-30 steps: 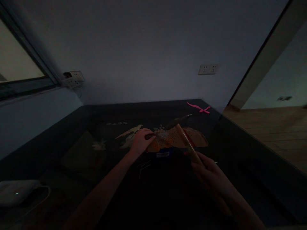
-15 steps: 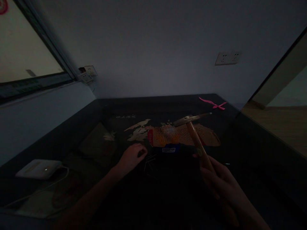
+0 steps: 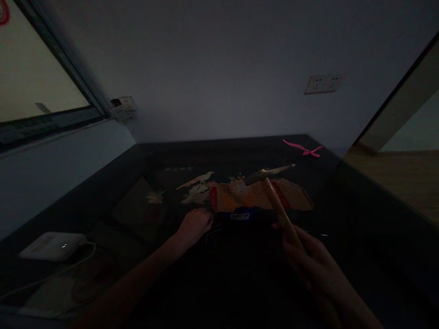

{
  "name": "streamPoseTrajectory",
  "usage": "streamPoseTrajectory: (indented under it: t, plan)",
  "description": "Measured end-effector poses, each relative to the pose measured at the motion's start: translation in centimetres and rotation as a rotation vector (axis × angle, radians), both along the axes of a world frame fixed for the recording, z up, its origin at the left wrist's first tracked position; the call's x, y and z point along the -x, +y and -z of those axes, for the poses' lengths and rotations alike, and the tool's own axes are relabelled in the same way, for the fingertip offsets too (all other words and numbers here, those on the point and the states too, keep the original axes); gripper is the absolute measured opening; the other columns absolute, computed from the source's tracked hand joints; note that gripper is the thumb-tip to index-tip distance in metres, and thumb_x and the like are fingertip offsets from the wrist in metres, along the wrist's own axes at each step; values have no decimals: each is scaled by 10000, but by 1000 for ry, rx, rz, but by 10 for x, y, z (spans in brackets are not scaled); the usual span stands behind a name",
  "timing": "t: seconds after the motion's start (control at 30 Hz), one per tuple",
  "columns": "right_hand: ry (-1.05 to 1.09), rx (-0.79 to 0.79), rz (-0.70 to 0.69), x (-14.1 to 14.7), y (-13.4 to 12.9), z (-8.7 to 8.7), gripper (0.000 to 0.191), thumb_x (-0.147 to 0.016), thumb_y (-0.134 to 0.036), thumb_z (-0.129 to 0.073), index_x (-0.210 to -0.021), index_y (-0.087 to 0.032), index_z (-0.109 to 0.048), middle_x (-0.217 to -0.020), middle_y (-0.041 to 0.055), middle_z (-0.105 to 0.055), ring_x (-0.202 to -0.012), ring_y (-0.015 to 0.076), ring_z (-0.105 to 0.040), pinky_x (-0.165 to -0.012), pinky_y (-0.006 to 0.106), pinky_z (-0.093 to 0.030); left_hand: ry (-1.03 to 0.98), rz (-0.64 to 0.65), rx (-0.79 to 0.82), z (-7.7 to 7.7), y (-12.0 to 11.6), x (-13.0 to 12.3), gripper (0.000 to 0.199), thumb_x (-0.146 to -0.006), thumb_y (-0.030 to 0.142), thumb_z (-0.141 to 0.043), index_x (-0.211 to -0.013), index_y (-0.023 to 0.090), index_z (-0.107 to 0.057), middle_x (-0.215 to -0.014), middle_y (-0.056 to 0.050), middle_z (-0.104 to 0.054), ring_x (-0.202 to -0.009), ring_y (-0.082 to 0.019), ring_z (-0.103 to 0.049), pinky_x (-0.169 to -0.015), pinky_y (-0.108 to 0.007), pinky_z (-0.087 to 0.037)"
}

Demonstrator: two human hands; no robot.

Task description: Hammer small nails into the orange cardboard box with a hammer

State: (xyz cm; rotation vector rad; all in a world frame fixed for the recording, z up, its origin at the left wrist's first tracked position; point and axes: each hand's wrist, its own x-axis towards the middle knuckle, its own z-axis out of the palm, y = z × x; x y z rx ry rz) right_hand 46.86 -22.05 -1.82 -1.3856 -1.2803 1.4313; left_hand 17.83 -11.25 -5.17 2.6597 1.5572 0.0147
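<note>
In the head view my right hand [image 3: 310, 258] grips the wooden handle of a hammer [image 3: 279, 205]. Its metal head is raised, overlapping the view of a flattened piece of orange-and-red patterned cardboard [image 3: 255, 197]. My left hand [image 3: 198, 224] rests at the cardboard's near left corner with its fingers curled closed; what they hold, if anything, is hidden. Several thin nail-like pieces [image 3: 214, 231] lie on the dark table just right of that hand. A blue item with a white label [image 3: 241, 216] lies along the cardboard's near edge.
At left, a white box-shaped device [image 3: 53, 246] trails a white cable [image 3: 65, 268]. A pink ribbon [image 3: 303, 149] lies near the back right. A thin shiny piece [image 3: 322, 235] is beside my right hand. The dark glossy table [image 3: 206, 153] meets a wall with sockets [image 3: 321, 84].
My left hand has shifted slightly right, its fingers curling from a loose ring into a closed shape against the cardboard's corner. The hammer has moved a little left, its head slightly lower.
</note>
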Motion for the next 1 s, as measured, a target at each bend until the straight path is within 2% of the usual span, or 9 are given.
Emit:
streamPoseTrajectory:
  t: [0.13, 0.2, 0.3, 0.4, 0.5, 0.57, 0.7, 0.83, 1.0]
  plan:
    - [-23, -1, 0, -3, 0, -3, 537, -809, -474, -539, -1278, -225, -455, -615, -55, -422, -410, 67, -354, -348, 184, -307, -161, -48, 23, -10, -8, 8, 124, -809, 165, -493, -886, 158, -590, -863, -49, -644, -785, -166, -600, -691, -255, -436]
    - [-41, -21, 13, -3, 0, -3, 535, -803, -471, -546, -1272, -226, -470, -631, -42, -452, -423, 75, -382, -362, 190, -332, -229, -12, 88, -23, -15, 14, 133, -786, 149, -515, -879, 180, -604, -842, -20, -649, -760, -146, -601, -670, -233, -435]
    - [-46, -56, 40, -2, 0, -3, 515, -791, -462, -563, -1244, -223, -506, -647, -26, -489, -471, 91, -441, -399, 190, -372, -362, 109, 193, -50, -24, 19, 172, -773, 150, -535, -902, 209, -633, -828, 3, -659, -738, -118, -607, -666, -206, -445]
    - [-34, -58, 51, -1, 1, -1, 513, -776, -452, -583, -1231, -224, -522, -638, -30, -495, -471, 88, -443, -402, 187, -377, -564, 163, 107, -79, -20, 10, 151, -795, 207, -548, -905, 214, -652, -866, -3, -676, -790, -125, -618, -733, -225, -462]
    - [-22, -39, 44, 1, 2, 1, 529, -785, -454, -570, -1253, -216, -500, -622, -42, -460, -444, 79, -406, -373, 182, -347, -803, 91, -47, -94, 3, -13, 111, -781, 245, -584, -850, 187, -649, -859, -16, -681, -806, -146, -624, -753, -252, -480]
    - [-18, -39, 41, 2, 3, 1, 542, -795, -453, -559, -1271, -207, -476, -624, -48, -433, -433, 71, -384, -359, 178, -329, -938, 35, -123, -93, 24, -32, 108, -776, 247, -588, -840, 172, -631, -834, -21, -672, -800, -149, -624, -742, -255, -491]
    - [-2, -24, 56, 3, 4, -1, 566, -783, -459, -566, -1281, -209, -468, -589, -55, -427, -405, 72, -372, -346, 180, -324, -1082, 13, -163, -71, 56, -59, 59, -767, 194, -571, -800, 154, -600, -792, -18, -646, -762, -134, -621, -740, -256, -501]
    - [-4, -17, 43, 1, 6, 0, 564, -794, -458, -555, -1291, -208, -463, -557, -58, -420, -391, 75, -358, -336, 180, -310, -1095, 26, -95, -51, 64, -66, 54, -764, 188, -563, -802, 159, -589, -784, -14, -634, -758, -134, -625, -709, -249, -513]
    - [-10, -58, 63, 0, 6, 3, 560, -803, -455, -552, -1296, -207, -453, -596, -55, -428, -427, 73, -375, -368, 178, -325, -1071, 27, -58, -45, 62, -63, 44, -762, 188, -569, -790, 157, -583, -778, -18, -629, -747, -135, -622, -699, -250, -516]
